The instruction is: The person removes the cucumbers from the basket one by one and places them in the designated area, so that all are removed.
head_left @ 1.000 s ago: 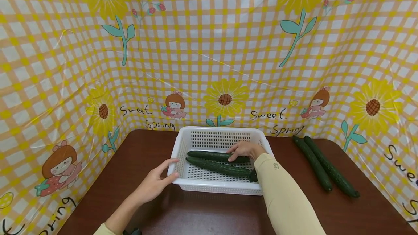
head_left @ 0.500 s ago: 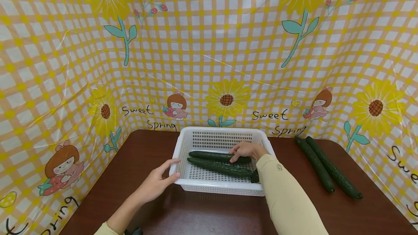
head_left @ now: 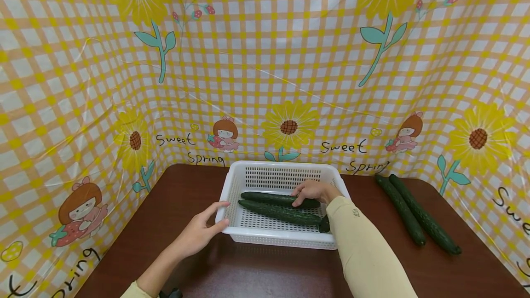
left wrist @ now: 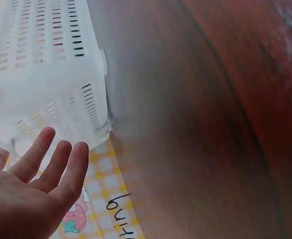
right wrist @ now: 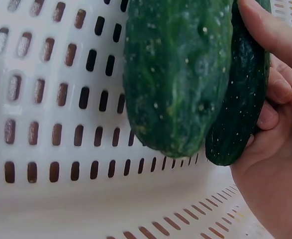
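A white slotted plastic basket (head_left: 285,238) holds two dark green cucumbers lying side by side. My right hand (head_left: 311,191) reaches in and grips the rear cucumber (head_left: 265,197) near its right end. In the right wrist view the thumb (right wrist: 272,25) lies on one side of that cucumber (right wrist: 240,99) and curled fingers on the other. The front cucumber (head_left: 281,213) rests alongside it. At the basket's left end, my left hand (head_left: 198,230) has its thumb and forefinger tips on the rim. The left wrist view shows its other fingers (left wrist: 76,172) extended beside the basket wall.
Two more cucumbers (head_left: 400,210) (head_left: 426,215) lie close together on the brown table (head_left: 269,275), right of the basket. A checked sunflower-print cloth (head_left: 265,68) walls in the back and both sides.
The head view has shifted slightly, moving the whole scene a little to the right. Both hands keep their places on the basket and the rear cucumber.
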`<state>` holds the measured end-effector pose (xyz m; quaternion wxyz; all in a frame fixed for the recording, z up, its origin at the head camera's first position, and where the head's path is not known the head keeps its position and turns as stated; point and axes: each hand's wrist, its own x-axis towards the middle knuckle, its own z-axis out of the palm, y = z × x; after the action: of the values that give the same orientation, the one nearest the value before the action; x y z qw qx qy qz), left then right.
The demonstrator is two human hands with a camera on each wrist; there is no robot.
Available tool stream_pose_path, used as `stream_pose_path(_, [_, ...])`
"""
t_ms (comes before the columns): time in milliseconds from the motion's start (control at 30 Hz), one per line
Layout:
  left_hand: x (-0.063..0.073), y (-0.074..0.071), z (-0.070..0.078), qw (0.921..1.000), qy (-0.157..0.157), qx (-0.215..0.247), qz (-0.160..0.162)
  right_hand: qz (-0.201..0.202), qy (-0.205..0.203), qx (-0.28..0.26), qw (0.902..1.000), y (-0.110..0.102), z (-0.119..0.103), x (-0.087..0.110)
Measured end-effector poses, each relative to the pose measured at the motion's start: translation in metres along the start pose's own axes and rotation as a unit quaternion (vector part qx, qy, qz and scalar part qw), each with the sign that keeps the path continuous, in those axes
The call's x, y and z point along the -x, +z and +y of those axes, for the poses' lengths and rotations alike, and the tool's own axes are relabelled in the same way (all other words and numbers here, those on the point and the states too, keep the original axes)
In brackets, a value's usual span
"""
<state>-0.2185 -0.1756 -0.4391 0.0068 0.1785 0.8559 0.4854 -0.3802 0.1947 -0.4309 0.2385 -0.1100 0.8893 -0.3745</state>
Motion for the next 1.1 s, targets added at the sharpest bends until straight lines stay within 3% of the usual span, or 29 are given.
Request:
stream_pose_path(800, [0.001, 0.002, -0.001, 1.0000, 0.003, 0.006, -0.001, 0.010, -0.008, 0.011, 0.9999, -0.013, -0.011, 0.002])
stream_pose_path(1100, [0.000, 0.001, -0.002, 0.9999, 0.007, 0.009, 0.004, 0.015, -0.023, -0.011, 0.9996, -0.020, -0.012, 0.003])
